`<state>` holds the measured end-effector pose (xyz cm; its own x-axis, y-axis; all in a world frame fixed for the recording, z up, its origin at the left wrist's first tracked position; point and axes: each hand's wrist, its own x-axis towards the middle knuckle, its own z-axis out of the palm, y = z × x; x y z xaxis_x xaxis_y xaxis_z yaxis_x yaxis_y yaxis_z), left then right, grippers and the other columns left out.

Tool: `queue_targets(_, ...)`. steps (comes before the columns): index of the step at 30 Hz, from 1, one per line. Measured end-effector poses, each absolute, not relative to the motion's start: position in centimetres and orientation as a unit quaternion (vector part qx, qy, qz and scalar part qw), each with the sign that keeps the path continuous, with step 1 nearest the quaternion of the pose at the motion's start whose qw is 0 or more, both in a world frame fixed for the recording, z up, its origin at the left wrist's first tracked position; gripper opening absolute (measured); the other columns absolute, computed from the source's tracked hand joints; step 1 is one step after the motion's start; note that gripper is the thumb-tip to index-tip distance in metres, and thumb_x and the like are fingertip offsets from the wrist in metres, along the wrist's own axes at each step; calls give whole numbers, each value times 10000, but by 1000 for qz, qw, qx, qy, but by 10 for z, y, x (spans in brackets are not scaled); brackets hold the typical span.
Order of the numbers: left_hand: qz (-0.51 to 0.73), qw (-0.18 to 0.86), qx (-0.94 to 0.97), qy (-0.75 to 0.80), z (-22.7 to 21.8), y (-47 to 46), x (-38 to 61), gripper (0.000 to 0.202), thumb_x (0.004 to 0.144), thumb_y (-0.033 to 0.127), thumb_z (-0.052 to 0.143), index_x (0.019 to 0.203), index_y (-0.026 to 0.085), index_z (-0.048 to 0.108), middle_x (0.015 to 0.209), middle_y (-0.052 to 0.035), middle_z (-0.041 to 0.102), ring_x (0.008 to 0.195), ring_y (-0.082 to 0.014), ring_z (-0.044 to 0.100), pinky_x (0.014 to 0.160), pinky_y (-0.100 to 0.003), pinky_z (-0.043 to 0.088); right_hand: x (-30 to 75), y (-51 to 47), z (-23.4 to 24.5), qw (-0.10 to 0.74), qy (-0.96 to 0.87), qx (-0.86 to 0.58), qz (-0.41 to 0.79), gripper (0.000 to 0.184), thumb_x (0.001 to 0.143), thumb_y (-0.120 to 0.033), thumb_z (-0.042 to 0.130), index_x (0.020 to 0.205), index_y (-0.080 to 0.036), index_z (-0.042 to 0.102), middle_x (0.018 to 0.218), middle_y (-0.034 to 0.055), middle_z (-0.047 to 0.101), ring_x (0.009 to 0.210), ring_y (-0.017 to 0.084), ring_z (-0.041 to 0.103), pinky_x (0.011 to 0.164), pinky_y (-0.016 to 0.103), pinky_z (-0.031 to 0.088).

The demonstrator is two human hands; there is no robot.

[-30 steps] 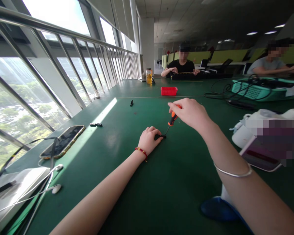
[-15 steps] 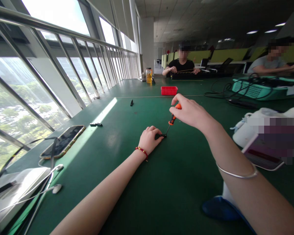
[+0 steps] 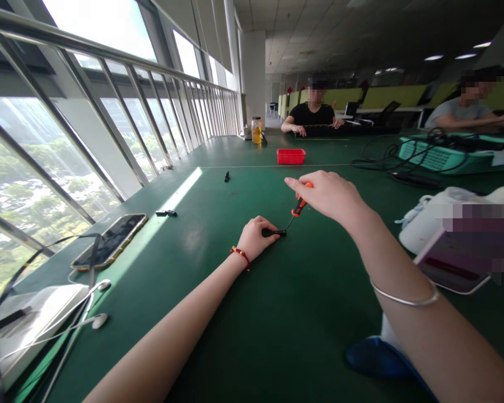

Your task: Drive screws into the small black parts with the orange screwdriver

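My left hand [image 3: 255, 237] rests on the green table, its fingers closed on a small black part [image 3: 277, 232] that lies flat; I cannot make out what kind it is. An orange and black screwdriver [image 3: 299, 206] leans up to the right, its tip at the right end of that part. Around the handle's upper end is my right hand [image 3: 328, 193], palm down, thumb reaching left; its other fingers are partly hidden. Two more small black parts lie apart on the table, one [image 3: 166, 213] at the left in the sunlight and one [image 3: 227, 177] farther back.
A red tray [image 3: 291, 157] stands ahead, with a jar [image 3: 256, 131] behind it. To the right are a teal basket [image 3: 428, 155] with cables and a white bag [image 3: 428, 215]. A phone [image 3: 111, 240] and earphones [image 3: 99, 321] lie left. Two people sit at the far side.
My right hand has turned at the screwdriver, its fingers shifting over the handle, and the handle leans more to the right. The left hand stays on the black part.
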<state>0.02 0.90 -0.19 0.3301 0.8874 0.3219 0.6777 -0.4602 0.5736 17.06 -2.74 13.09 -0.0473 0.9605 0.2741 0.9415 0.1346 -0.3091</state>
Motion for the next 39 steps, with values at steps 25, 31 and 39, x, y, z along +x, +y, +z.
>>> queue_targets(25,301,168,803,486,-4,11,-1,130,743,261,672,848,207,725,933,-48,619,909,-199,568,883,-346,460,168,-27,129,236,-725,-647,-2,213,794,-408,429,791,-250,572,685,15,604,602,177,512,541,273,298)
queue_targets(31,303,165,805,483,-3,10,-1,136,746,273,666,849,205,724,934,-50,619,914,-201,568,878,-348,464,167,-26,127,238,-721,-651,12,350,819,-524,370,720,-230,531,658,22,589,583,174,508,534,276,303)
queue_targets(39,305,165,804,483,-3,10,-1,123,740,261,671,838,210,724,924,-45,618,902,-199,571,872,-346,466,166,-26,127,254,-715,-651,-1,205,779,-410,454,851,-240,542,716,22,617,595,177,516,535,275,307)
